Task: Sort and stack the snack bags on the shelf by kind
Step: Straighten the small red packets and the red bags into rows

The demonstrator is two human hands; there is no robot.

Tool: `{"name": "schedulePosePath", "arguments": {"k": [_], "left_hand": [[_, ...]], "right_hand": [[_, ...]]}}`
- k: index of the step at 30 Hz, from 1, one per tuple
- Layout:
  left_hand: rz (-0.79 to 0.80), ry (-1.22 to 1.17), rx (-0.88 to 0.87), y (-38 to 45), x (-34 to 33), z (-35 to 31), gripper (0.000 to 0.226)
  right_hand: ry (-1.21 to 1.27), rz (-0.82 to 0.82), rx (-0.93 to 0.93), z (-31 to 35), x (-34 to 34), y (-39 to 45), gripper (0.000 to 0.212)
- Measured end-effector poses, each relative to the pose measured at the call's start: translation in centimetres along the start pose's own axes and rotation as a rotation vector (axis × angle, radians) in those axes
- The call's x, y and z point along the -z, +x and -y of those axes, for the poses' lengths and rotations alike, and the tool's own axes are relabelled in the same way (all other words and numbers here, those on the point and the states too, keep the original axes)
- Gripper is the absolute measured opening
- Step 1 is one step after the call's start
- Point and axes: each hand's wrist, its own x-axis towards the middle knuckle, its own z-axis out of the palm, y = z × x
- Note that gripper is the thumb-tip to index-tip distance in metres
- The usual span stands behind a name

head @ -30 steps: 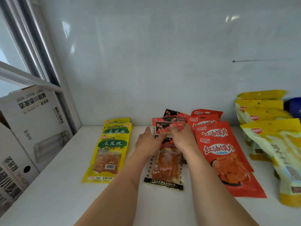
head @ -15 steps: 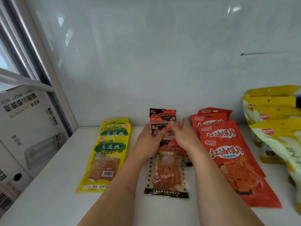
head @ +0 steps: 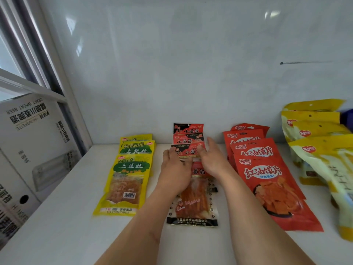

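Observation:
Four rows of snack bags lie on the white shelf (head: 63, 222). Yellow-green bags (head: 125, 180) overlap on the left. Black-and-red bags with clear windows (head: 193, 203) run down the middle. Red bags (head: 267, 180) lie to their right, and large yellow bags (head: 324, 159) at the far right. My left hand (head: 174, 171) and my right hand (head: 213, 161) rest on the middle row. Each pinches a lower corner of the third black-and-red bag (head: 188, 151). Two more bags of that kind (head: 188, 133) lie behind it against the wall.
White cardboard boxes (head: 32, 142) with printed lettering stand left of the shelf beside a window frame (head: 63, 77). The white back wall (head: 191, 73) rises right behind the bags. A dark blue object (head: 347, 119) peeks out at the far right.
The rear black-and-red bags have been drawn left, off the red bags, into one straight row. Both hands stay at the third bag's lower edge.

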Motion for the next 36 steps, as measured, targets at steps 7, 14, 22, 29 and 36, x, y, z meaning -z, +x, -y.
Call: {"name": "schedulePosePath", "arguments": {"k": [7, 14, 22, 29, 36], "left_hand": [[0.065, 0.349, -0.101, -2.7, -0.6, 1.9, 0.075], [0.057, 0.558, -0.175, -2.3, -2.2, 4.2, 0.114], [0.112, 0.515, -0.119, -2.5, -1.7, 3.4, 0.084], [0.064, 0.526, -0.065, -2.8, -0.3, 0.4, 0.072], [0.013, 0.136, -0.072, -4.0, -3.8, -7.1, 0.072]], "right_hand": [[-0.168, 0.012, 0.068, -1.3, -1.0, 0.9, 0.038], [-0.280, 0.004, 0.025, -1.0, -1.7, 0.8, 0.049], [-0.307, 0.001, 0.027, -0.7, -1.7, 0.3, 0.041], [-0.213, 0.001, 0.118, 0.7, 2.2, -2.8, 0.036], [-0.257, -0.296, 0.136, -4.4, 10.6, -5.2, 0.047]]}}
